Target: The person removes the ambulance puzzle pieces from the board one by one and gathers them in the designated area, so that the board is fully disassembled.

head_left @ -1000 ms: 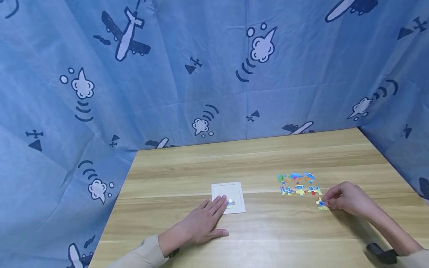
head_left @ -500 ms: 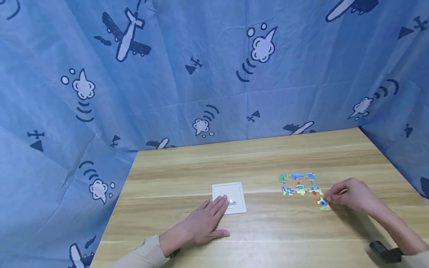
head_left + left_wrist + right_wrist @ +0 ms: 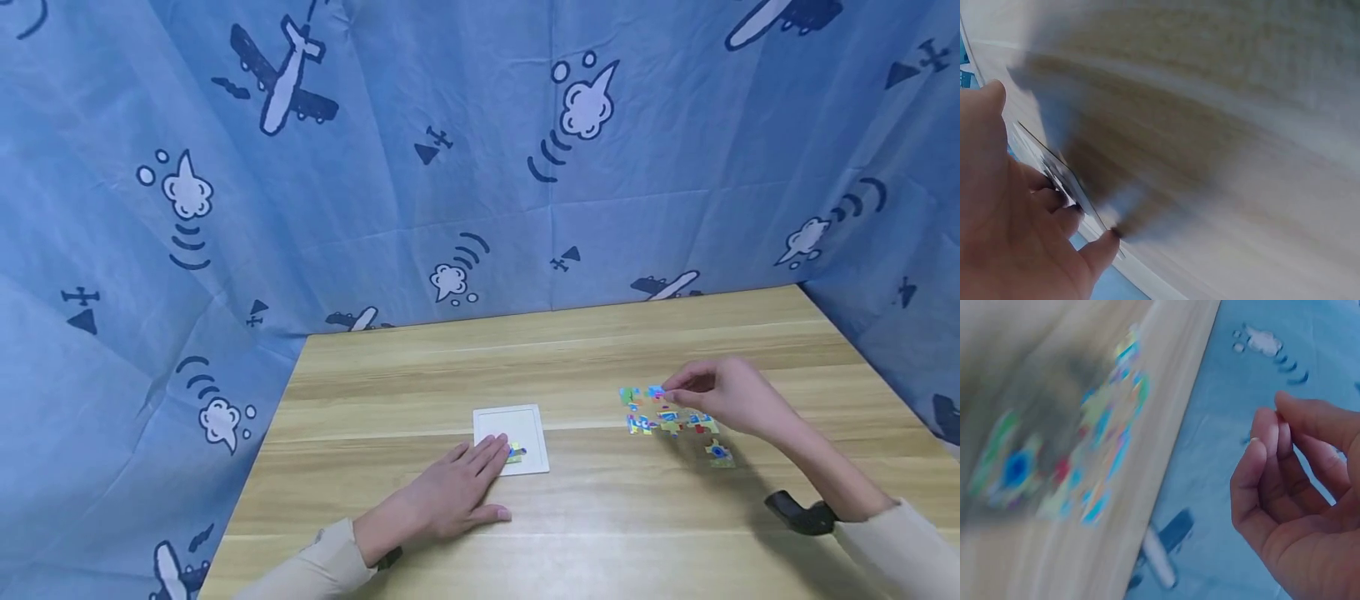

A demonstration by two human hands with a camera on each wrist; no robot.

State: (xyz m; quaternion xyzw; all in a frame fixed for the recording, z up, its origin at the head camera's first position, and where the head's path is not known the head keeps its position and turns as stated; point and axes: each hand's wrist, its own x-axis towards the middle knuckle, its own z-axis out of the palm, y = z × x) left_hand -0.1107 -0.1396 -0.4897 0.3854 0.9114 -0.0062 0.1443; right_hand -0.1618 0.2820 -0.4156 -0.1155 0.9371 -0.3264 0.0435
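Observation:
My left hand [image 3: 457, 492] lies flat, fingers straight, with its fingertips on the white puzzle tray [image 3: 528, 425]. A yellow-and-blue puzzle piece [image 3: 516, 453] sits inside the tray, partly covered by those fingertips. In the left wrist view the tray [image 3: 1060, 165] shows edge-on beyond the fingers. Above the loose puzzle pieces [image 3: 669, 422] hovers my right hand [image 3: 731, 396], fingers loosely curled and thumb close to them. Nothing shows between the fingertips of the right hand [image 3: 1304, 487]. A piece with a blue circle [image 3: 719, 453] lies apart, nearest the front. The hand hides part of the upper row.
The pieces lie in rough rows on the right of the wooden table [image 3: 585, 533]. A blue curtain [image 3: 480, 167] with airplane prints stands behind the table and along its sides. A dark band [image 3: 802, 512] is around the right wrist.
My right hand has left the blue-circle piece, which stays on the table, and has moved left and away from me over the other pieces. The left hand rests as before.

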